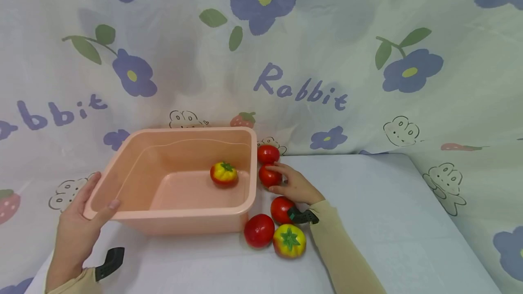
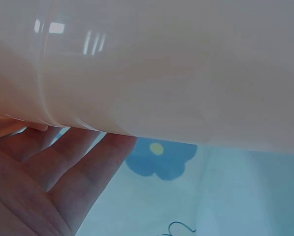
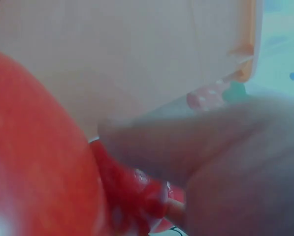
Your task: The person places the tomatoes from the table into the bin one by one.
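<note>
My left hand grips the left rim of a peach-coloured plastic bin, thumb over the edge and fingers along the outside. In the left wrist view its fingers lie against the bin's glossy wall. Inside the bin sits one yellow-and-red tomato with a green leafy top. Just right of the bin, my right hand holds a red tomato between thumb and fingers. The right wrist view shows that red tomato partly hidden behind the hand.
Behind the held one lies another red tomato. Nearer me are two red tomatoes, one by the right wrist and one by the bin's corner, plus a yellow tomato. A patterned curtain hangs behind the white table.
</note>
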A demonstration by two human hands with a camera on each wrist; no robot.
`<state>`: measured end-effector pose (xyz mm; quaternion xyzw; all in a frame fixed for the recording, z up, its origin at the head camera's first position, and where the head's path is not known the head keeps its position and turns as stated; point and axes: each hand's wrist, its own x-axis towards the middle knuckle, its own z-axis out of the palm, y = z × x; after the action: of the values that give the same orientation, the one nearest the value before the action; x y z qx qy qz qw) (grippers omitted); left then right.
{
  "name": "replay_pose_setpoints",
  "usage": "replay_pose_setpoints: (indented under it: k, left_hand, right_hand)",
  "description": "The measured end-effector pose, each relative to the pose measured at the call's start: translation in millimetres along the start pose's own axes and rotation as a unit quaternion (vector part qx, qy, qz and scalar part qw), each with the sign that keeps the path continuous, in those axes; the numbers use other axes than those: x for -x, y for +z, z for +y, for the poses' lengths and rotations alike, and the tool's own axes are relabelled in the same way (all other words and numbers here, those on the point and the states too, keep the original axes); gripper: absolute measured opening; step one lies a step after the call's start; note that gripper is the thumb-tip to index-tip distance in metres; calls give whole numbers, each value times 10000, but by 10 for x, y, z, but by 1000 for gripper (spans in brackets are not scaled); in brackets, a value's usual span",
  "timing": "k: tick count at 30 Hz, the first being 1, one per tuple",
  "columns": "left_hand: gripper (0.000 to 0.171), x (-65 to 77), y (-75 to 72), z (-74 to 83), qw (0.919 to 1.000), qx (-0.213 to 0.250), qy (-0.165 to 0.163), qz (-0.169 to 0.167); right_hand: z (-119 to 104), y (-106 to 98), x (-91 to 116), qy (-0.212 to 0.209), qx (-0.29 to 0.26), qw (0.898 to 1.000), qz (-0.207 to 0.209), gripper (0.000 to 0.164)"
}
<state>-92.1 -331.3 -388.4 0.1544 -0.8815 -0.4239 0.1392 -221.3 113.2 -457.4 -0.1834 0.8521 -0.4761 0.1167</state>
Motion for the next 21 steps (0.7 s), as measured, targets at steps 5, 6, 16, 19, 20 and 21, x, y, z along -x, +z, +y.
replay_pose_setpoints:
  k: [5, 6, 16, 19, 20, 21]
  left_hand:
    - [86, -11, -3, 10, 10000, -33, 26, 0]
    - [86, -13, -2, 14, 10000, -36, 28, -7]
    - [85, 3, 0, 7, 9999, -4, 109, -15]
    - [86, 2, 6, 8, 10000, -37, 80, -28]
    - [86, 2, 5, 4, 9999, -50, 104, -22]
    - [86, -2, 3, 0, 9999, -29, 132, -33]
  right_hand:
    - [12, 23, -19, -305, 253, 9983, 425, 51]
    - [9, 27, -24, -295, 309, 9978, 511, 49]
    - [-32, 27, -10, 27, 542, 9952, 811, 47]
    - [-42, 11, 13, -37, 529, 9949, 853, 47]
    - [-47, 4, 22, -78, 507, 9949, 863, 47]
    - [-52, -3, 30, -110, 471, 9949, 888, 48]
